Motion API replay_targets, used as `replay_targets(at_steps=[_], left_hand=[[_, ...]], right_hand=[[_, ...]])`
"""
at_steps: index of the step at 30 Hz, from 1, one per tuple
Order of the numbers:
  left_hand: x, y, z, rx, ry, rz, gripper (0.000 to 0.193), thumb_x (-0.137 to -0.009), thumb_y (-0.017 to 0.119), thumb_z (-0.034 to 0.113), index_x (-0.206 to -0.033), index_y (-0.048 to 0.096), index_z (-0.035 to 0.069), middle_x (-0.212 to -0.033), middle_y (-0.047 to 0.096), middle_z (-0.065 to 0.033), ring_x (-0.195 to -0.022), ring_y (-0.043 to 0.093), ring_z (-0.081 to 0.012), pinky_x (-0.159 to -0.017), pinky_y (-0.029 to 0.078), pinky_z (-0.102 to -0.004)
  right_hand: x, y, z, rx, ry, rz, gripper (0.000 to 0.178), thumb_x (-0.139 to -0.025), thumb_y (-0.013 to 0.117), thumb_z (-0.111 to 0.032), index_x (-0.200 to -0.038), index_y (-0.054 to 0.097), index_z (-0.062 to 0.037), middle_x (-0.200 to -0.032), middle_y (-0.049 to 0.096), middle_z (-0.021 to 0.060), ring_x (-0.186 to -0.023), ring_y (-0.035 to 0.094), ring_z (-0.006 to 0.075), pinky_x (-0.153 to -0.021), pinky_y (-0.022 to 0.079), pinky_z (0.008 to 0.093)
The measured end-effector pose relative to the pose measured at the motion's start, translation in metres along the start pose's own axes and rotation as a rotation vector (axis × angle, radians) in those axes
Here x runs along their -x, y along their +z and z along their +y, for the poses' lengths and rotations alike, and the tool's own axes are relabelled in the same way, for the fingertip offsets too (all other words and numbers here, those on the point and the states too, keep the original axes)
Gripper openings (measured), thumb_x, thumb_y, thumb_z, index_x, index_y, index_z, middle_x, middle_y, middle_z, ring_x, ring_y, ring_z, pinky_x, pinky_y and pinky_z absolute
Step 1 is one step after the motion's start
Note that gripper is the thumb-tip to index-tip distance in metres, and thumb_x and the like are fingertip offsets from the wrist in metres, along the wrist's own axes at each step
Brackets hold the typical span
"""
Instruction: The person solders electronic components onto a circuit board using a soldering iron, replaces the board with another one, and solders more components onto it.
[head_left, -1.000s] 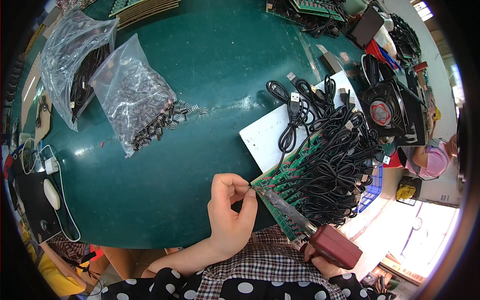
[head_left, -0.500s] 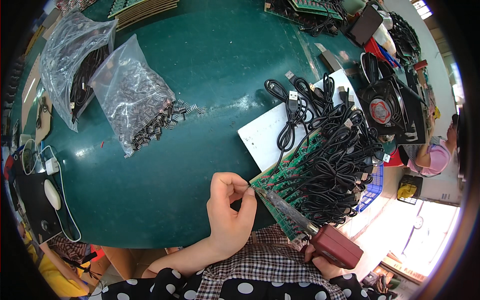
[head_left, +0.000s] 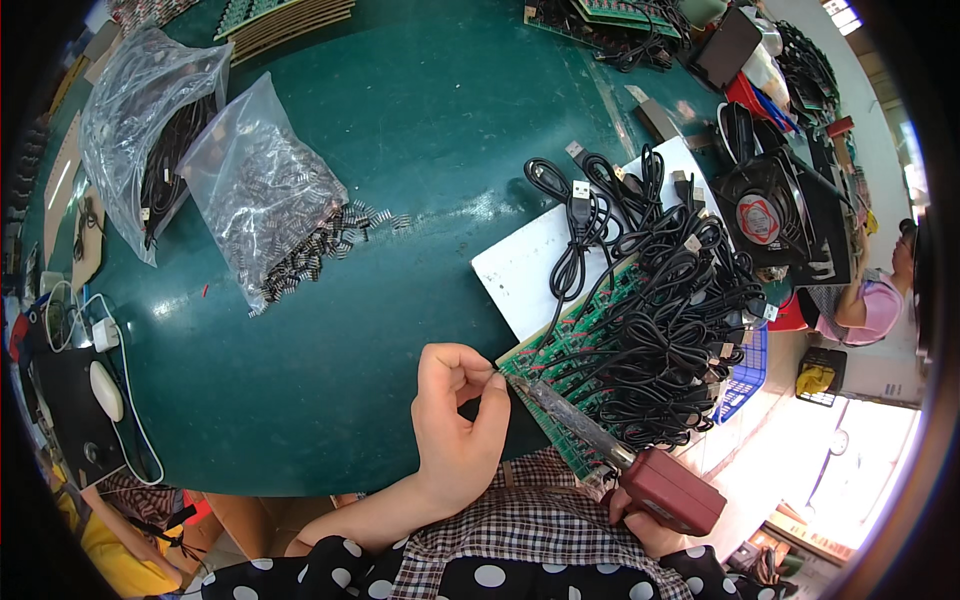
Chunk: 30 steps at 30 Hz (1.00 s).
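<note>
My left hand (head_left: 458, 425) is closed in a pinch at the left corner of a green circuit board panel (head_left: 560, 410); what its fingertips hold is too small to make out. In my right hand (head_left: 648, 530), at the lower right, is a soldering iron (head_left: 672, 490) with a dark red, boxy handle. Its worn grey shaft slants up and left over the board, the tip close to my left fingertips. Black USB cables (head_left: 665, 345), coiled in bundles, cover much of the panel's right side. Under the panel's far side lies a white board (head_left: 515, 285).
A clear bag (head_left: 265, 180) spills small dark parts (head_left: 320, 245) onto the green table (head_left: 300, 400). Beside it lies a bag of black cables (head_left: 155, 130). A fan (head_left: 762, 215) stands at right, above a blue basket (head_left: 745, 375). Stacked boards (head_left: 285, 25) sit at the back. A person (head_left: 870, 305) is at far right.
The view has shifted very slightly. Both hands and the soldering iron keep their places at the panel's corner. The person at far right has moved a little.
</note>
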<state>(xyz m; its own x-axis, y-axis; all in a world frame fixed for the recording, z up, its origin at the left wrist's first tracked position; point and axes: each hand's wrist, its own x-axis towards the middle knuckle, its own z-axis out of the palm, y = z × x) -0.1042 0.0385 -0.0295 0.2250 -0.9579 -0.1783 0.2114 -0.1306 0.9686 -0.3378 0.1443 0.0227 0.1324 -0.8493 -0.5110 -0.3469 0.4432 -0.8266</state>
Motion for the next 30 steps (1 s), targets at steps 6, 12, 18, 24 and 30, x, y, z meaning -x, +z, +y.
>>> replay_targets(at_steps=[6,12,18,24,30], left_hand=[[0.0,-0.005,0.001,-0.025,0.005,-0.006,0.016,-0.082,0.05,-0.004,-0.095,0.04,0.0,-0.079,0.053,-0.0075,-0.07,0.053,-0.0097,-0.066,0.046,-0.0238],[-0.022,-0.036,0.037,-0.481,-0.022,-0.011,0.027,-0.084,0.05,-0.002,-0.11,0.043,0.0,-0.094,0.054,-0.0098,-0.069,0.051,-0.0109,-0.059,0.044,-0.0229],[-0.074,-0.055,0.044,-1.086,0.304,0.076,0.037,-0.078,0.059,0.002,-0.113,0.048,0.001,-0.078,0.053,-0.011,-0.063,0.05,-0.0194,-0.06,0.043,-0.0299],[-0.097,-0.065,0.051,-1.161,0.286,0.088,0.016,-0.077,0.061,0.004,-0.092,0.054,0.002,-0.055,0.041,-0.0081,-0.05,0.04,-0.0187,-0.049,0.033,-0.0322],[-0.11,-0.069,0.035,-0.994,0.283,0.058,0.006,-0.076,0.06,0.002,-0.079,0.054,0.001,-0.057,0.042,-0.0074,-0.05,0.04,-0.016,-0.049,0.032,-0.0288]], right_hand=[[0.002,0.002,0.003,0.07,-0.066,0.01,0.063,-0.067,0.074,-0.012,-0.12,0.041,-0.0004,-0.081,0.065,0.0078,-0.074,0.063,0.0137,-0.069,0.05,0.027],[0.0,-0.004,-0.022,-0.219,-0.113,0.067,0.053,-0.076,0.067,-0.041,-0.102,0.05,0.0032,-0.09,0.053,0.0114,-0.06,0.055,0.0177,-0.051,0.043,0.0283],[-0.01,-0.013,-0.045,-0.23,-0.405,0.176,0.06,-0.075,0.066,-0.045,-0.103,0.049,0.0047,-0.092,0.053,0.0104,-0.052,0.055,0.0155,-0.046,0.043,0.0248],[-0.021,-0.042,-0.035,-0.104,-0.781,0.988,0.057,-0.082,0.055,-0.046,-0.107,0.043,0.0038,-0.091,0.052,0.0095,-0.053,0.05,0.0122,-0.047,0.042,0.0221],[-0.069,-0.123,0.018,-0.11,-0.446,1.111,0.038,-0.08,0.057,-0.004,-0.117,0.046,0.0015,-0.099,0.059,0.0084,-0.067,0.053,0.0081,-0.058,0.043,0.0213]])
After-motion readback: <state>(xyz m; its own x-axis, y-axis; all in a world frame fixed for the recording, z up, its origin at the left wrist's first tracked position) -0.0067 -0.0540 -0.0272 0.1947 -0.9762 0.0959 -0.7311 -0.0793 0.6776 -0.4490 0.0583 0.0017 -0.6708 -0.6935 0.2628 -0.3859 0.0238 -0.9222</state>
